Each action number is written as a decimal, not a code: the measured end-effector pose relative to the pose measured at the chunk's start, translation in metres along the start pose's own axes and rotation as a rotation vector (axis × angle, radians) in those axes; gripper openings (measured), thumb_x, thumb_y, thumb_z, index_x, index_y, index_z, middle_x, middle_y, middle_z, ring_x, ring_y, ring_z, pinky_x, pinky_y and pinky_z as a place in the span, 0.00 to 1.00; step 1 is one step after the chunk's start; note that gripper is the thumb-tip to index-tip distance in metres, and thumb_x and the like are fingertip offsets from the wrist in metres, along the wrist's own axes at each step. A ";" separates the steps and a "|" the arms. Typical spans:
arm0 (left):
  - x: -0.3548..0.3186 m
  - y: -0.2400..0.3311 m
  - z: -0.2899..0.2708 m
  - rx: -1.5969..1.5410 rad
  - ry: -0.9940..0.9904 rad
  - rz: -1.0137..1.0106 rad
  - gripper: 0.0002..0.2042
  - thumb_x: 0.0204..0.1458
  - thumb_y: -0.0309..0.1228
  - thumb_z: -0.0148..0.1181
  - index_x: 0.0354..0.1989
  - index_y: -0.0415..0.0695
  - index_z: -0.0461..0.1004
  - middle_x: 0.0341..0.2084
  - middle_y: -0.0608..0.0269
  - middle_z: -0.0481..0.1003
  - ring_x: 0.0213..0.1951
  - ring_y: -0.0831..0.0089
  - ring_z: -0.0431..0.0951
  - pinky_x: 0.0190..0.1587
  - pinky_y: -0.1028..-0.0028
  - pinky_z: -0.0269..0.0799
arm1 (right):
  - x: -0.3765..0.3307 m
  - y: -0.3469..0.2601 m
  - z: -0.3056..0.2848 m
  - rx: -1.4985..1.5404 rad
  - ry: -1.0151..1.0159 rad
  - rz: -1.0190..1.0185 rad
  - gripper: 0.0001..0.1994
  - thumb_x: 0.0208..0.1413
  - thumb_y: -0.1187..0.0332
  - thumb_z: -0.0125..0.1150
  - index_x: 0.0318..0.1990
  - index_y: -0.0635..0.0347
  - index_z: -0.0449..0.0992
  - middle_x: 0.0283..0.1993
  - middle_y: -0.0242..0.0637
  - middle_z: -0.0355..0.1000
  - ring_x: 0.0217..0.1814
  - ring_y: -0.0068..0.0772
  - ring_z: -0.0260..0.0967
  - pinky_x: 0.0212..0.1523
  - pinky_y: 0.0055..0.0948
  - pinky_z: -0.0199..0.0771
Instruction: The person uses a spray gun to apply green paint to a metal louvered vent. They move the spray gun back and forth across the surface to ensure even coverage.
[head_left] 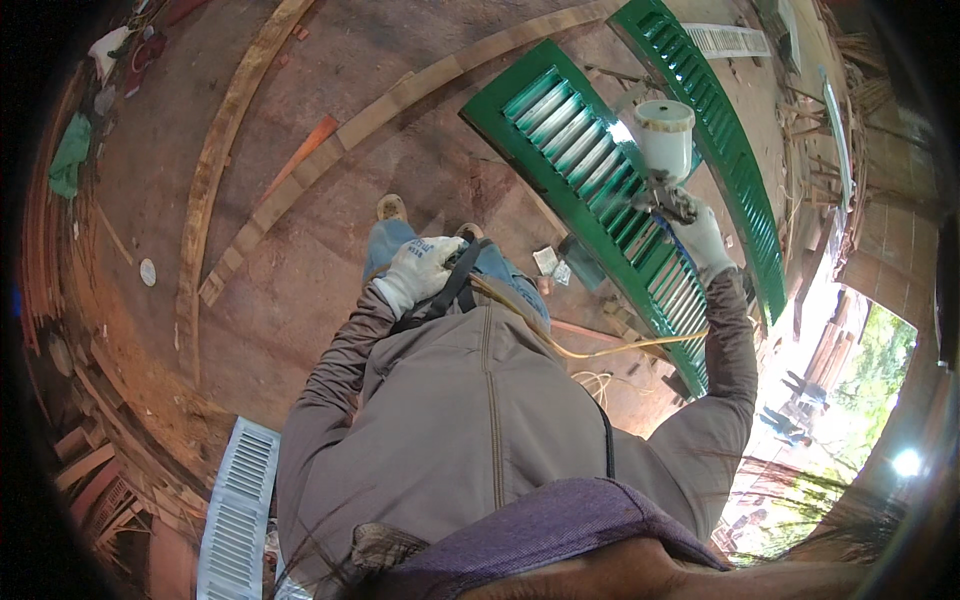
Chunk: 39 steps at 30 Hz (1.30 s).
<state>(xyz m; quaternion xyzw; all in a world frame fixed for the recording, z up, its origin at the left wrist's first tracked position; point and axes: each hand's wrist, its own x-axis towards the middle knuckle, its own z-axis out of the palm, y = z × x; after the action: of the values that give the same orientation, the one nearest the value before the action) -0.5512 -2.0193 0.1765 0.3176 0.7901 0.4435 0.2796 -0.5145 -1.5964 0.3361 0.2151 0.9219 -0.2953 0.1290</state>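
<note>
Nearest, at the lower left, a pale grey louvred shutter [240,510] lying flat on the reddish dirt floor [300,290], beside stacked timber offcuts [95,470]. Above it, a grey-brown jacket [480,420] filling the near middle, both sleeves reaching away. Left hand [425,270], in a white work glove, closed around a black hose [455,285] just in front of the chest, over blue jeans [500,265] and tan boots [392,207]. A thin yellow cord [620,348] running from the middle rightward toward the raised right arm. Right hand [700,235], also gloved, up and to the right, clamped on the grip of a paint spray gun [668,165] with a pale cup on top, its nozzle held just beside a green louvred shutter [610,200] that slants from far middle to near right; some slats glossy and light-catching. A second green louvred shutter [715,130] lying parallel just beyond it, further right. Small paper scraps [552,265] on the floor near the first shutter's lower edge. Farther left, long curved wooden planks [225,150] arcing over the floor, and an orange-painted strip [305,150] between them. At the far top right, a white louvred panel [725,40] and more stacked wood [850,70].
</note>
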 end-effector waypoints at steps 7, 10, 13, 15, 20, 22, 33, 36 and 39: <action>-0.007 -0.012 0.000 0.028 0.118 0.033 0.14 0.54 0.39 0.58 0.44 0.43 0.75 0.37 0.51 0.78 0.40 0.53 0.79 0.39 0.64 0.74 | 0.039 0.015 0.000 -0.370 0.282 -0.032 0.22 0.48 0.62 0.64 0.51 0.60 0.76 0.43 0.51 0.77 0.49 0.50 0.74 0.50 0.42 0.72; -0.007 -0.016 -0.001 0.015 0.104 0.021 0.14 0.54 0.38 0.58 0.44 0.43 0.75 0.38 0.51 0.78 0.41 0.52 0.79 0.40 0.64 0.74 | 0.037 0.003 -0.003 -0.365 0.248 -0.009 0.22 0.49 0.61 0.65 0.52 0.61 0.76 0.44 0.52 0.76 0.47 0.52 0.74 0.48 0.42 0.73; -0.002 -0.018 -0.001 0.000 0.081 0.028 0.14 0.54 0.38 0.58 0.44 0.43 0.75 0.38 0.50 0.78 0.41 0.51 0.78 0.40 0.63 0.73 | 0.033 0.065 -0.001 -0.407 0.216 -0.130 0.22 0.53 0.62 0.64 0.54 0.62 0.74 0.44 0.52 0.76 0.41 0.51 0.76 0.43 0.40 0.75; -0.002 -0.019 -0.001 -0.006 0.093 0.029 0.14 0.53 0.38 0.58 0.44 0.43 0.75 0.38 0.50 0.78 0.41 0.51 0.78 0.41 0.63 0.73 | 0.023 0.067 0.002 -0.157 0.081 -0.124 0.21 0.55 0.65 0.62 0.56 0.63 0.73 0.45 0.49 0.77 0.38 0.44 0.77 0.41 0.37 0.76; -0.003 -0.015 -0.005 -0.049 0.081 -0.017 0.14 0.53 0.38 0.59 0.44 0.43 0.75 0.38 0.50 0.78 0.41 0.51 0.78 0.41 0.63 0.73 | -0.006 -0.029 -0.007 0.378 -0.265 0.127 0.20 0.57 0.73 0.60 0.58 0.64 0.72 0.46 0.34 0.78 0.41 0.21 0.75 0.40 0.25 0.77; -0.001 -0.014 -0.007 -0.026 0.058 -0.017 0.14 0.54 0.38 0.58 0.44 0.43 0.75 0.38 0.51 0.78 0.41 0.52 0.78 0.41 0.63 0.73 | 0.007 -0.017 -0.003 0.308 -0.246 0.017 0.19 0.57 0.71 0.62 0.57 0.64 0.73 0.45 0.34 0.78 0.41 0.20 0.75 0.40 0.25 0.77; -0.007 -0.024 -0.007 0.056 0.086 -0.001 0.17 0.55 0.39 0.57 0.49 0.42 0.74 0.43 0.51 0.78 0.46 0.53 0.78 0.46 0.63 0.74 | 0.063 0.012 0.003 -0.263 0.282 -0.144 0.21 0.45 0.67 0.65 0.48 0.65 0.75 0.41 0.53 0.76 0.47 0.54 0.73 0.49 0.43 0.72; -0.005 -0.021 -0.011 0.054 0.047 -0.034 0.17 0.55 0.39 0.57 0.49 0.42 0.74 0.44 0.51 0.78 0.47 0.54 0.78 0.47 0.63 0.74 | 0.061 0.028 0.007 -0.260 0.250 -0.156 0.20 0.45 0.67 0.65 0.47 0.65 0.75 0.41 0.54 0.75 0.47 0.55 0.72 0.48 0.43 0.72; -0.006 -0.021 -0.012 0.057 0.050 -0.041 0.17 0.55 0.39 0.57 0.49 0.43 0.74 0.45 0.51 0.78 0.47 0.54 0.78 0.47 0.63 0.74 | 0.040 0.004 0.007 -0.167 0.068 -0.001 0.21 0.48 0.67 0.65 0.50 0.65 0.74 0.45 0.51 0.76 0.47 0.49 0.74 0.49 0.40 0.73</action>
<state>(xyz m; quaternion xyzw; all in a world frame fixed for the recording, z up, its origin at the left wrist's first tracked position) -0.5613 -2.0384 0.1641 0.2979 0.8156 0.4226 0.2597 -0.5469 -1.5849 0.3147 0.2129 0.9472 -0.2101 0.1151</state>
